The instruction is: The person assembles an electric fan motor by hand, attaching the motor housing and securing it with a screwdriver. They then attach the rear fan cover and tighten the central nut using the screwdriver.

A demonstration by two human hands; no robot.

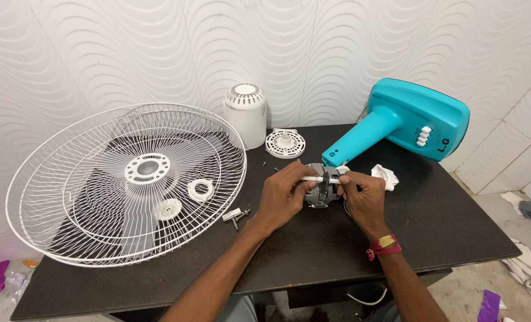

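While two hands are meeting over the dark worktop (313, 250), the left hand (280, 200) and right hand (364, 200) are each pinching fingers on one white rod (320, 178) above one grey fan motor (321, 194). Beyond, two wire guards (125, 182), one white motor cover (246, 114) and one teal fan base (406, 122) are lying.

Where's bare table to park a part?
Free: the table strip between the forearms, and right of the right hand to the edge. Crowded: fan grille fills the left, screws beside it, teal base and white cover at the back.
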